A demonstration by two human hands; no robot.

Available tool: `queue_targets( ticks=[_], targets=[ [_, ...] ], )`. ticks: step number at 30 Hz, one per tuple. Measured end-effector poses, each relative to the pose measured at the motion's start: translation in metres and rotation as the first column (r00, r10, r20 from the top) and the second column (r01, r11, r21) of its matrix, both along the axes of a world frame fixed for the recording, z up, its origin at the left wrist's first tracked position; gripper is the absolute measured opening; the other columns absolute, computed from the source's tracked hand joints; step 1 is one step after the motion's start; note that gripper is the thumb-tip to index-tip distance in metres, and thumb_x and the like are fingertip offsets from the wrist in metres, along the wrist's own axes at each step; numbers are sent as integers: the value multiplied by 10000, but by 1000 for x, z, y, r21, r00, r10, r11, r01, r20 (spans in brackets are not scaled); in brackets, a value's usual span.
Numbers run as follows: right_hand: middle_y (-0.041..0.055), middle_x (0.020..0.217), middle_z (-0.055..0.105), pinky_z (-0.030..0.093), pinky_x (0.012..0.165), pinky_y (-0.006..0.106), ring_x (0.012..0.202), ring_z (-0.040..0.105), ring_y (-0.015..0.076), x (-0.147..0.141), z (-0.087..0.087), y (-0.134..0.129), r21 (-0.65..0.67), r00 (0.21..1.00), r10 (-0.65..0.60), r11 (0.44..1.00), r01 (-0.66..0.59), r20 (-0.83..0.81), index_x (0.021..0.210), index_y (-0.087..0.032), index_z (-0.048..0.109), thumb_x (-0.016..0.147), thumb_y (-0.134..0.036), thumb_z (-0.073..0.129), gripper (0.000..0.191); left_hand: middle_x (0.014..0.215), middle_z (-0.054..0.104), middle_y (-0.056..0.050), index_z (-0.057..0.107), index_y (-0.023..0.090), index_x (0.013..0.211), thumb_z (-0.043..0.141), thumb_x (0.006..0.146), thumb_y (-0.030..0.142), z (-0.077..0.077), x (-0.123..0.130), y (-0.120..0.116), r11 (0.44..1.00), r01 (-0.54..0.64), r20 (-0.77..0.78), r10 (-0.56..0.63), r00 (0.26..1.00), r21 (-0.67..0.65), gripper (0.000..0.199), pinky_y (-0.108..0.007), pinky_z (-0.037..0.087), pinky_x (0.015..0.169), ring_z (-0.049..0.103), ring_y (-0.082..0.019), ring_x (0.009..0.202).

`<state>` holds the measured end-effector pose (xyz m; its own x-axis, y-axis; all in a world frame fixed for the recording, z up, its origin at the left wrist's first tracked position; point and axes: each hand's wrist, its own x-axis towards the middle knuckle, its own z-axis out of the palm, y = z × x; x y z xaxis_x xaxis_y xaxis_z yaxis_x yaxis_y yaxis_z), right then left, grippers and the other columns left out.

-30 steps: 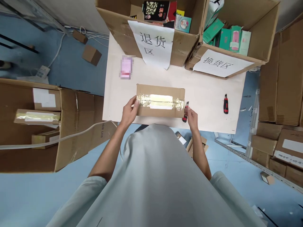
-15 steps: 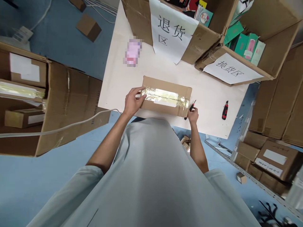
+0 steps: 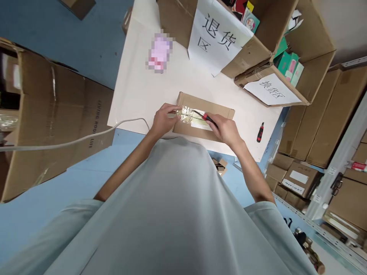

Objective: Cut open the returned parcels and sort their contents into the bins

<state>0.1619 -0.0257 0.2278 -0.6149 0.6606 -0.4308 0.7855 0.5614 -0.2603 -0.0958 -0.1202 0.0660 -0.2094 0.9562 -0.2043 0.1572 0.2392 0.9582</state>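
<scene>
A taped cardboard box (image 3: 207, 101) lies on the white table in front of me. Clear shiny tape (image 3: 187, 114) runs along its top, over a white label (image 3: 196, 123). My left hand (image 3: 165, 120) grips the box's left end, thumb and fingers at the edge. In my right hand (image 3: 226, 130) is a red and black utility knife (image 3: 207, 117), held above the label. Its dark blade points left along the tape seam, and my palm hides part of the handle. A second red and black utility knife (image 3: 260, 132) lies on the table to the right.
Two open cartons with paper signs, a left carton (image 3: 174, 23) and a right carton (image 3: 308, 86), stand at the table's back, holding small boxes. A blurred pink item (image 3: 159, 52) lies on the table (image 3: 137, 88). A white cable (image 3: 86, 138) crosses a large carton (image 3: 65, 114) at left.
My right hand has moved from the box's right front corner up over its top, bringing the utility knife to the tape. My left hand stays at the left end. The view has shifted.
</scene>
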Motion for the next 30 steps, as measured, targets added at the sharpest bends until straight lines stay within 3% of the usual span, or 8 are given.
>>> queue_targets(
  ticks=[5, 12, 21, 30],
  targets=[
    [141, 1296, 768, 455, 836, 332, 1079, 743, 302, -55, 3, -2, -43, 931, 203, 979, -200, 302, 1671, -269, 513, 1226, -505, 221, 583, 1304, 733, -82, 829, 230, 1262, 786, 882, 248, -9, 1, 2, 1000, 11, -7, -11, 1000, 27, 383, -419, 631, 1069, 743, -225, 1078],
    [171, 1321, 749, 447, 826, 348, 1054, 751, 308, -76, 1, -10, -39, 860, 222, 972, -230, 460, 1668, -257, 473, 1223, -464, 226, 549, 1294, 722, -72, 836, 225, 1237, 752, 867, 194, -12, 4, 3, 999, 31, 1, -31, 1000, 22, 381, -423, 613, 1074, 744, -246, 1088],
    [203, 1300, 749, 465, 862, 375, 1054, 766, 328, -94, 2, -19, -12, 827, 209, 971, -238, 521, 1626, -209, 495, 1216, -333, 226, 506, 1290, 722, -63, 833, 239, 1239, 748, 870, 168, -10, 4, 3, 998, 51, -13, -51, 999, 44, 385, -372, 618, 1023, 736, -223, 1066],
    [200, 1218, 801, 484, 808, 371, 1044, 783, 337, -111, 2, -14, -27, 839, 239, 965, -260, 489, 1504, -169, 617, 1204, -313, 309, 454, 1271, 712, -84, 844, 226, 1211, 763, 862, 134, -3, 2, 5, 999, 46, -4, -46, 999, 0, 370, -435, 618, 1033, 766, -262, 1059]
  ],
)
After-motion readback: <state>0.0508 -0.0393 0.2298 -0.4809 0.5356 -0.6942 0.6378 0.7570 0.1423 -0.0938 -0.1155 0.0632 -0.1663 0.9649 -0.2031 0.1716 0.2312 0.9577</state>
